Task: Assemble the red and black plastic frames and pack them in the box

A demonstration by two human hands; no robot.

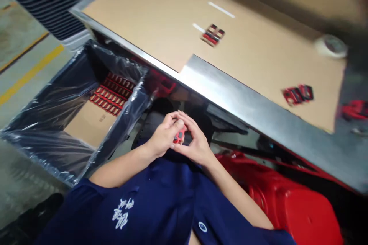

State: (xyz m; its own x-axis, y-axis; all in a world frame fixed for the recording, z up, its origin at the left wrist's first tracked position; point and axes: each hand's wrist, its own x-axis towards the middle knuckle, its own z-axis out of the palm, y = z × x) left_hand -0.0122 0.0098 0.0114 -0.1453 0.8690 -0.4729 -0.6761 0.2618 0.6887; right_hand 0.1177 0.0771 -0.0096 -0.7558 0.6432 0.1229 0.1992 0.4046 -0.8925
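Observation:
Close to my body, below the table's front edge, both hands are together around a small red part with dark grey patches. My left hand grips it from the left, its thumb over the top. From the other side my right hand wraps it, fingers meeting the left ones. Much of the part is hidden by the fingers. On the cardboard-covered table, similar red and black parts lie together in the middle, and more red and black parts lie toward the right.
A bin lined with clear plastic stands at my left, with rows of red parts on cardboard inside. A tape roll and a blurred red object are at the table's right. A red stool stands at lower right.

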